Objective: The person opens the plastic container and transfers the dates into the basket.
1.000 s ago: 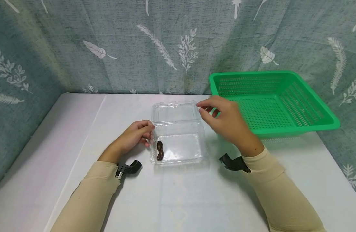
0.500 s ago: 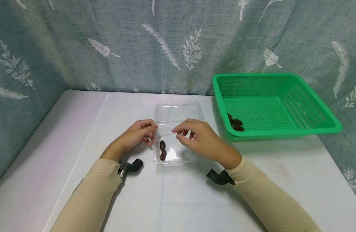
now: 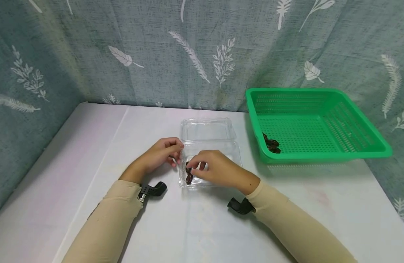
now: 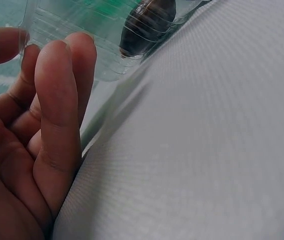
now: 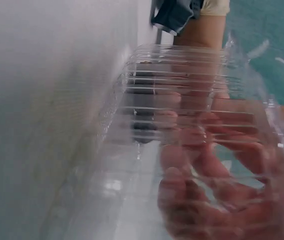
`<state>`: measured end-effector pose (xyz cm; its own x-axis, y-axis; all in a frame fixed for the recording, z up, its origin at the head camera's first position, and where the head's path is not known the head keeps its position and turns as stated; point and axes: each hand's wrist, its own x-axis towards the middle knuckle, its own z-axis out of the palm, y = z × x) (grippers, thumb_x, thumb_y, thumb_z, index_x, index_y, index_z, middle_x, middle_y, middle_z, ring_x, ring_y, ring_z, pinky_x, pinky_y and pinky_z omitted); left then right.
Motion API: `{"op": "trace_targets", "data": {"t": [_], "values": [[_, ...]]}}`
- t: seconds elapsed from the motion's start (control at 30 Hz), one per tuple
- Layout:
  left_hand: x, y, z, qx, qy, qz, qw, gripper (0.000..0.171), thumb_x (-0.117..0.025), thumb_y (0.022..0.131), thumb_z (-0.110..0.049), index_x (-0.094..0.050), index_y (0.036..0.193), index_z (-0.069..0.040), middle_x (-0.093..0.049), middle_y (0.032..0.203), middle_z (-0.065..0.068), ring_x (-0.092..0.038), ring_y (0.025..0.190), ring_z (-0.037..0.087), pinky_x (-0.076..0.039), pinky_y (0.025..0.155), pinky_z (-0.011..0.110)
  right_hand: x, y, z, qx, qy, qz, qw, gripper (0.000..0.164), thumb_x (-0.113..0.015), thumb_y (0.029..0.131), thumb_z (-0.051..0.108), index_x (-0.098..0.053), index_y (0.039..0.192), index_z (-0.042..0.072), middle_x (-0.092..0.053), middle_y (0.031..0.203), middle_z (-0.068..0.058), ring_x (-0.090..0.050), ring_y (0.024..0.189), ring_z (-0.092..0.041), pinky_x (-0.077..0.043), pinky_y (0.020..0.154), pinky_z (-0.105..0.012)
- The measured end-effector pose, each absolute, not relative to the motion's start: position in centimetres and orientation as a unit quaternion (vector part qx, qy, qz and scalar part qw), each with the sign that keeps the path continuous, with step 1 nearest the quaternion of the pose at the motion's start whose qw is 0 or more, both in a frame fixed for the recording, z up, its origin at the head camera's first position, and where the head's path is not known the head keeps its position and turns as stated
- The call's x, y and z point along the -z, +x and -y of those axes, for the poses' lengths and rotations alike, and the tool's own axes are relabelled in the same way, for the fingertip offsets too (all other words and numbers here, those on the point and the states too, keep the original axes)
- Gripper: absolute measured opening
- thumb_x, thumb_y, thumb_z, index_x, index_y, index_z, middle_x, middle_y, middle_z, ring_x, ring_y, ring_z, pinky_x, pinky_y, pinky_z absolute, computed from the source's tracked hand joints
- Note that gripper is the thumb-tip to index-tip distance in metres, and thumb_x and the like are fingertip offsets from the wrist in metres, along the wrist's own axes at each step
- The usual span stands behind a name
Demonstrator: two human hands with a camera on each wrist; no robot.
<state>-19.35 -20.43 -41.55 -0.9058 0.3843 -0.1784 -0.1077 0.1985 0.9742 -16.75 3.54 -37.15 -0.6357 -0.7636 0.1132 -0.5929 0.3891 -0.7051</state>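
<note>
In the head view, a clear plastic clamshell box (image 3: 235, 155) lies unfolded on the white table, its lid flap at the back. Two dark brown dates (image 3: 189, 179) lie end to end along its left wall; the left wrist view shows one shiny date (image 4: 149, 27) through the plastic. My left hand (image 3: 160, 155) pinches the box's left rim between thumb and forefinger. Inside the box, my right hand (image 3: 221, 170) reaches over the dates with thumb and fingers apart and partly covers them. The right wrist view is blurred, with my right fingers (image 5: 172, 190) seen through ribbed plastic.
A green slotted plastic basket (image 3: 320, 157) stands at the table's back right. Several dates (image 3: 272, 145) lie in its near left corner. A grey-green leaf-patterned cloth (image 3: 149, 54) hangs behind the table. A black band mount (image 3: 241, 206) sits at the right wrist.
My right hand has moved left from beside the basket into the box, down to the dates. Dates in the basket have come into view. My left hand keeps its hold on the rim.
</note>
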Motion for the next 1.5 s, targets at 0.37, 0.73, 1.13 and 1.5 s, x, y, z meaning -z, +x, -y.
{"op": "trace_targets", "data": {"t": [0.37,0.73,1.13,1.5], "values": [[41.4,-19.3,20.1,-0.622,0.091,-0.752,0.196,0.026,-0.048,0.102,-0.02,-0.055,0.106,0.005,-0.059,0.079,0.003,-0.064,0.068,0.014,-0.056,0.06,0.027,38.1,-17.3,-3.2,0.339,-0.408,-0.835,0.146,0.018,-0.067,0.092,0.004,-0.077,0.105,0.009,-0.072,0.095,-0.002,-0.057,0.072,-0.008,-0.049,0.066,-0.018],[40.9,-19.4,19.7,-0.624,0.091,-0.751,0.196,0.028,-0.047,0.103,-0.02,-0.054,0.108,0.007,-0.058,0.078,0.002,-0.064,0.068,0.013,-0.056,0.059,0.026,38.5,-17.4,-3.0,0.306,-0.42,-0.841,0.148,0.018,-0.071,0.089,0.004,-0.079,0.103,0.011,-0.069,0.087,0.0,-0.053,0.073,-0.005,-0.046,0.066,-0.017],[41.3,-19.4,20.1,-0.631,0.093,-0.747,0.188,0.025,-0.047,0.102,-0.017,-0.053,0.102,0.007,-0.059,0.075,0.002,-0.064,0.066,0.013,-0.056,0.058,0.027,38.8,-17.4,-2.6,0.305,-0.413,-0.843,0.161,0.017,-0.072,0.085,0.003,-0.078,0.098,0.013,-0.069,0.083,0.002,-0.057,0.075,-0.007,-0.047,0.069,-0.017],[41.4,-19.3,20.3,-0.632,0.089,-0.746,0.188,0.024,-0.046,0.103,-0.018,-0.054,0.102,0.005,-0.06,0.074,0.003,-0.064,0.066,0.013,-0.056,0.058,0.027,38.9,-17.5,-2.4,0.296,-0.404,-0.85,0.164,0.008,-0.074,0.086,0.006,-0.074,0.091,0.012,-0.061,0.074,0.004,-0.051,0.07,-0.005,-0.043,0.065,-0.018]]}}
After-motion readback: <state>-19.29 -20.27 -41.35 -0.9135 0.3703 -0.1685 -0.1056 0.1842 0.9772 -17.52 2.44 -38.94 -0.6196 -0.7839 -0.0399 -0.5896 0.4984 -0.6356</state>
